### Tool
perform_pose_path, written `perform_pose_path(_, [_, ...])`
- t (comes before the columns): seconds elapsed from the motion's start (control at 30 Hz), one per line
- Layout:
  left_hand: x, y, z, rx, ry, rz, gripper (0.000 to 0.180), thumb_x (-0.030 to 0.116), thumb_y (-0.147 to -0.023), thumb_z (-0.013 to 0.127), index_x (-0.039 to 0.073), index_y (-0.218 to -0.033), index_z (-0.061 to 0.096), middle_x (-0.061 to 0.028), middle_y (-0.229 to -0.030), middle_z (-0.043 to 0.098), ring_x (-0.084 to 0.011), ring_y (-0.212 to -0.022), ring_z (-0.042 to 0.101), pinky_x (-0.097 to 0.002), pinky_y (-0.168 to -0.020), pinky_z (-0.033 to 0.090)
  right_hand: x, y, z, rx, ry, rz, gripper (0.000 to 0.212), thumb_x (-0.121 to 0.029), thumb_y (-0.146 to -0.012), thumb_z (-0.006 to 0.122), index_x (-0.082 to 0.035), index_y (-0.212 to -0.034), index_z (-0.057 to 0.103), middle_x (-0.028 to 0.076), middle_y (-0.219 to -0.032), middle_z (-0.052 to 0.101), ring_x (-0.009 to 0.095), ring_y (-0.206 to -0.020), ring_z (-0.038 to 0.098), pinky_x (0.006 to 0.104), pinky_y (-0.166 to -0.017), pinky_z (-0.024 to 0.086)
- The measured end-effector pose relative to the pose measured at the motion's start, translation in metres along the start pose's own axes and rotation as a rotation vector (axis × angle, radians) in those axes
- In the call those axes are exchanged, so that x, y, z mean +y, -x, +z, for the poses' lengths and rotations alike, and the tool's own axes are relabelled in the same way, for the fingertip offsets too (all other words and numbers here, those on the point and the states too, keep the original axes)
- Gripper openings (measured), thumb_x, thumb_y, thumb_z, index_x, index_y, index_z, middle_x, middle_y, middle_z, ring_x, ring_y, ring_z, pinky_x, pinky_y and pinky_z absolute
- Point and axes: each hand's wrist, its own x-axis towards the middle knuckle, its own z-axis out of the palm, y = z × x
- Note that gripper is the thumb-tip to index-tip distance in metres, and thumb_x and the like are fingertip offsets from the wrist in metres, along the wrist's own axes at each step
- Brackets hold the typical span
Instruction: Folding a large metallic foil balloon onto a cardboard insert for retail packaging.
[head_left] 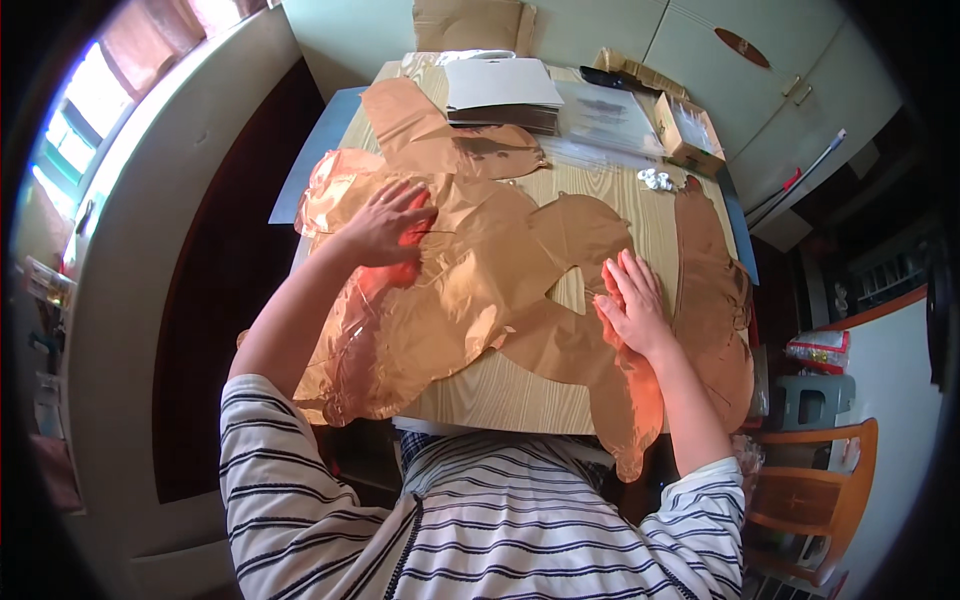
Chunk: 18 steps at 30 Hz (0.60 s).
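A large, flat, shiny copper-coloured foil piece [480, 270], which looks like an uninflated foil balloon, spreads over the wooden table [500, 395]. Its lobes are creased, and the lower right one hangs past the near edge. My left hand [385, 228] rests on the foil's left part, fingers stretched out, palm down. On the right lobe lies my right hand [637, 300], its fingers extended and touching the foil. Neither hand grips anything that I can see. The foil mirrors both hands in orange-red. Another copper foil piece [705, 290] lies along the right edge.
A stack of white-topped sheets [505, 85] stands at the back, beside clear plastic sleeves [605, 115]. A cardboard box [690, 130] sits at the far right corner, with small white pieces [655, 180] in front. A wooden chair [820, 490] stands to the right.
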Motion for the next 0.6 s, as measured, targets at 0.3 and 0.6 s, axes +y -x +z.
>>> perform_pose_path(0.3, [0.026,0.004,0.019,0.272,0.101,-0.262,0.059,0.02,-0.091,0.061,0.015,-0.149,0.048,-0.018,-0.159,0.037,-0.0372,-0.148,0.033,-0.0542,-0.121,0.025,-0.005,-0.024,0.011,0.013,0.017,-0.029,0.062,-0.043,-0.094,0.062,-0.013,-0.147,0.051,0.022,-0.157,0.039,0.041,-0.146,0.032,0.0535,-0.119,0.022])
perform_pose_path(0.6, [0.07,0.061,0.041,0.18,0.1,-0.221,0.076,0.049,-0.094,0.055,0.007,-0.155,0.037,-0.0228,-0.163,0.029,-0.0428,-0.151,0.023,-0.0561,-0.123,0.012,0.001,-0.029,0.017,0.184,-0.08,-0.082,0.047,-0.034,-0.09,0.071,-0.009,-0.129,0.062,0.022,-0.145,0.05,0.04,-0.137,0.044,0.0488,-0.114,0.034])
